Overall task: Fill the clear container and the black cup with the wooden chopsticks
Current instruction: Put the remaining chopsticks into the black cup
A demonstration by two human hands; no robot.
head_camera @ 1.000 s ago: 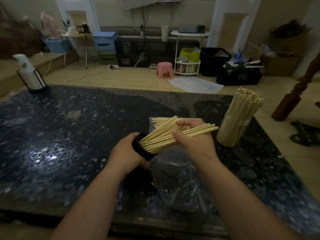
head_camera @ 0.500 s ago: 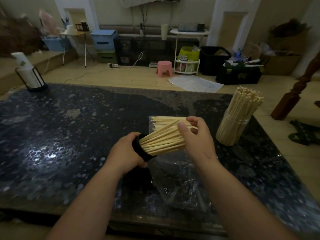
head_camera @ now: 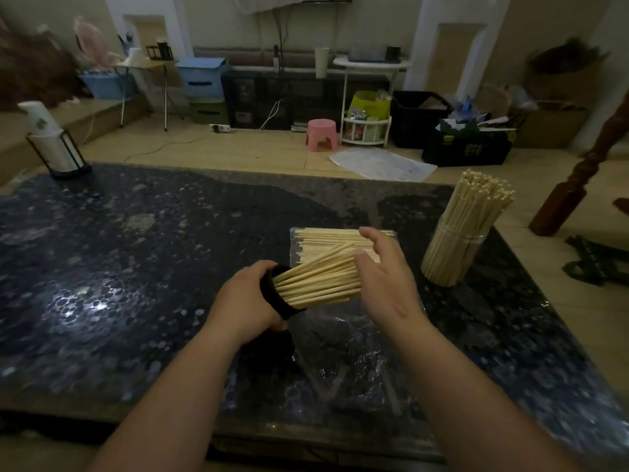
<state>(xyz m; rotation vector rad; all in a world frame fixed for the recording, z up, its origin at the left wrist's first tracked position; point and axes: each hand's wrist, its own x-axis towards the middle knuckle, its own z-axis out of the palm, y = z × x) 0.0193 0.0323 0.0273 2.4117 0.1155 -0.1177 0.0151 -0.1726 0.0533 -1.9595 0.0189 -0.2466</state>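
Left hand (head_camera: 243,303) fingers wrap the cup (head_camera: 280,298), tipped on its side with its mouth toward the right hand (head_camera: 386,287). That hand's fingers (head_camera: 372,235) are loose and nearly straight, palm against the ends of the chopsticks (head_camera: 316,279) jutting from the cup. A skewed push could fan these slim, smooth sticks out onto the surface (head_camera: 136,267), glossy speckled stone. Just beyond the fingers lies a flat pack (head_camera: 333,238) on crinkly clear film. Further right the container (head_camera: 452,257) stands packed full.

A lived-in home room: a pink plastic stool (head_camera: 321,133), stacked storage bins (head_camera: 200,78) and a cluttered white rack (head_camera: 367,128) stand on wooden flooring (head_camera: 238,152)
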